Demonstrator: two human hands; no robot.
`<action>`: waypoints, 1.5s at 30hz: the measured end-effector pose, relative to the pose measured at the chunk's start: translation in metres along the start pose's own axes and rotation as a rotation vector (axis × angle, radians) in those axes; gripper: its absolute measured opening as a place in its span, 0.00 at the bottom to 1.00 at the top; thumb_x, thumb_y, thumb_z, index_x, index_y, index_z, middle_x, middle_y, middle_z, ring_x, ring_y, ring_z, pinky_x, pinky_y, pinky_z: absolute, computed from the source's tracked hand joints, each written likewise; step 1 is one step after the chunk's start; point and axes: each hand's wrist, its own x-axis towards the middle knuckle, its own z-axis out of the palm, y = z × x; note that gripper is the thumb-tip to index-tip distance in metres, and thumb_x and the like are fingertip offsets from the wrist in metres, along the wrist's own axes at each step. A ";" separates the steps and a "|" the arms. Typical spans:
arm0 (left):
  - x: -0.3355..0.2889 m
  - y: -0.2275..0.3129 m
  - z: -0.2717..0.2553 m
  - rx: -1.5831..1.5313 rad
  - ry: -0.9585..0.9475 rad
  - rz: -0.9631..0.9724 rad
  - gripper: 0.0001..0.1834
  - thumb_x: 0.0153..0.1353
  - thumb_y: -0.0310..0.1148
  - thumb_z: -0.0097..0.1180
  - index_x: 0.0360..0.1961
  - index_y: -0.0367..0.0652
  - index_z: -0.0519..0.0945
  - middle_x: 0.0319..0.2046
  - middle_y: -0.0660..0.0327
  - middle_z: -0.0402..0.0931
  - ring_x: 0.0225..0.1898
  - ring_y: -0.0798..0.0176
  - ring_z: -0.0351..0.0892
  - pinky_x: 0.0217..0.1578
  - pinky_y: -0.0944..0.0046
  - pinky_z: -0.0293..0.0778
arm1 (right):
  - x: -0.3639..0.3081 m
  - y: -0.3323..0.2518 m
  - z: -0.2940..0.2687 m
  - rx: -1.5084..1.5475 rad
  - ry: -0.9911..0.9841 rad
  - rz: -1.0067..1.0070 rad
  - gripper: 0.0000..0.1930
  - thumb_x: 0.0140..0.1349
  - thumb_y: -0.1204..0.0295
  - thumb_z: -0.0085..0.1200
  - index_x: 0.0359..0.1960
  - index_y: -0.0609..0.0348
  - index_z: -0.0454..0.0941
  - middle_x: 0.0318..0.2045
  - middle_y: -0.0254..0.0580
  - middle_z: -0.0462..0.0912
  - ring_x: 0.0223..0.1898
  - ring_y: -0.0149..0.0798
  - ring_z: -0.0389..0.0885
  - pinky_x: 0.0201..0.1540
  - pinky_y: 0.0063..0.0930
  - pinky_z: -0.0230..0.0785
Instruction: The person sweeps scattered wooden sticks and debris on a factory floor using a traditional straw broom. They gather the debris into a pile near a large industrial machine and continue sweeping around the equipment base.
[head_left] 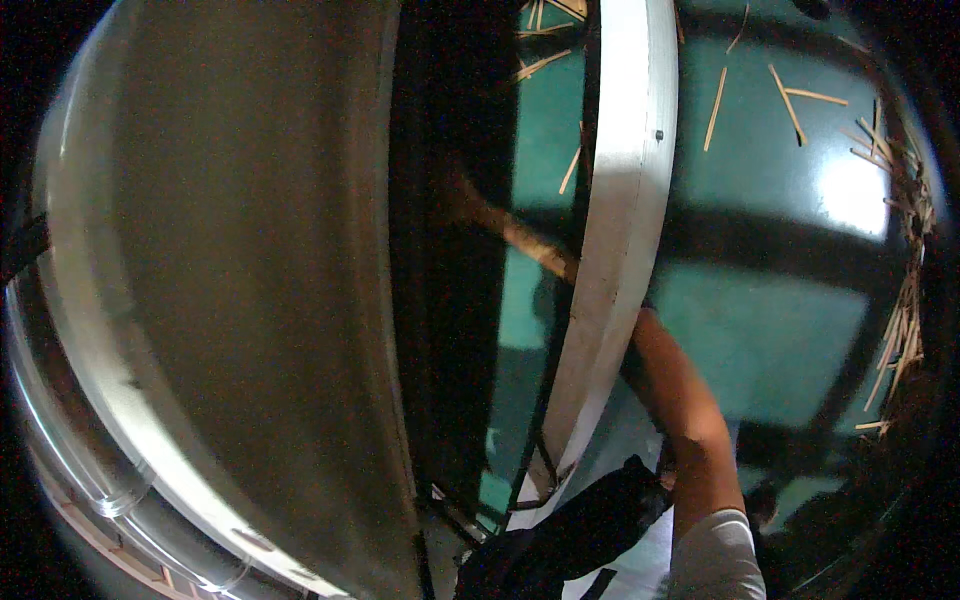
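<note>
Over on the left, a shiny pipe (110, 495) is curving along the lower side of the big panel (250, 260), whose dull brown-grey face is filling this whole half of the scene. Along the panel's right edge a black gap (450, 310) is opening, and there, deep in shadow, the right hand (466, 198) is lying dim and blurred, with the panel's edge just beside it. Are the fingers apart, together or clamped on something? I can't tell; the dark is swallowing them, and any touch too.

Moving right, the forearm (540, 250) is slanting behind the pale beam (625, 160) and showing again on its other side, bent at the elbow, above a light sleeve (715, 555). Low down, dark cloth (560, 535) is bunching left of that sleeve. Beyond the beam the green floor (760, 340) is gleaming. Thin sticks (787, 105) are lying loose on it, and more are crowding into a heap (905, 335) along the floor's right edge.
</note>
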 end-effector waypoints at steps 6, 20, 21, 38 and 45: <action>-0.009 -0.009 -0.004 -0.008 -0.007 0.061 0.28 0.54 0.49 0.55 0.51 0.41 0.71 0.43 0.49 0.73 0.44 0.47 0.73 0.43 0.51 0.71 | -0.092 0.088 -0.063 0.427 0.227 0.240 0.30 0.56 0.65 0.59 0.60 0.55 0.64 0.44 0.47 0.79 0.40 0.41 0.79 0.42 0.30 0.71; -0.078 0.017 0.028 0.058 -0.013 0.020 0.26 0.54 0.51 0.54 0.48 0.45 0.74 0.42 0.52 0.74 0.42 0.51 0.74 0.41 0.53 0.72 | -0.413 0.089 -0.187 0.465 0.272 0.343 0.40 0.53 0.55 0.61 0.65 0.55 0.57 0.43 0.56 0.79 0.43 0.47 0.80 0.46 0.35 0.71; -0.065 0.037 0.026 0.094 -0.048 0.110 0.26 0.54 0.52 0.54 0.48 0.45 0.74 0.42 0.53 0.74 0.42 0.51 0.74 0.41 0.53 0.72 | -0.441 0.111 -0.201 0.354 0.292 0.386 0.38 0.53 0.54 0.60 0.64 0.51 0.59 0.40 0.57 0.79 0.39 0.49 0.81 0.42 0.39 0.72; -0.142 0.023 0.304 0.017 0.912 0.196 0.31 0.53 0.52 0.52 0.53 0.43 0.72 0.48 0.45 0.71 0.49 0.43 0.70 0.48 0.45 0.67 | -0.688 0.042 -0.256 -0.391 -0.735 0.453 0.44 0.52 0.36 0.47 0.65 0.48 0.54 0.52 0.59 0.73 0.49 0.58 0.75 0.49 0.45 0.68; -0.260 0.076 0.231 -0.398 0.204 0.509 0.31 0.54 0.51 0.53 0.55 0.43 0.71 0.50 0.45 0.71 0.48 0.44 0.73 0.51 0.48 0.67 | -0.834 -0.007 -0.296 -0.273 -0.482 0.640 0.37 0.52 0.40 0.51 0.56 0.53 0.65 0.46 0.52 0.77 0.45 0.54 0.77 0.47 0.42 0.69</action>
